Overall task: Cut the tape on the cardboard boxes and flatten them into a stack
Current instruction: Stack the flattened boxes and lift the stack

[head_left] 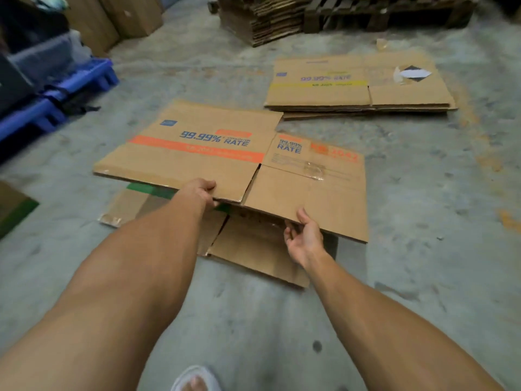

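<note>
Standing over the work area, a sandalled foot point(196, 382) is showing at the bottom edge, w/ both forearms reaching fwd and down.

Right hand point(304, 238) is pinching the near edge of the flattened orange-stripe box point(225, 153): thumb on top, fingers curled underneath. Left hand point(201, 190) is gripping the same near edge further left, fingers wrapped over the top face, thumb side hidden below. Both hands are closed on the cardboard; near edge is riding clear of the floor, far edge looks lower.

Directly beneath, a second flattened box w/ green stripe point(248, 249) is lying on the concrete floor point(423, 277), partly covered by the held one.

Beyond and to the right, the stack of flattened boxes point(361, 88) is sitting well apart from the held piece, yellow-stripe sheet on top. Further back: a pile of cardboard point(262, 21) beside a wooden pallet point(380, 15). Far left: blue plastic pallets point(56, 100).

Step in hand, prob.: carrying the flat box over to the stack.

Risks:
- Grip is at one edge only; the sheet is wide, so the far side may drag on the floor and pull free.
- The slit between flaps near the left hand may let a panel fold or sag.
- Loose tape point(313, 169) on the top face may snag.
- The green-stripe box underfoot is a slip/trip point.
</note>
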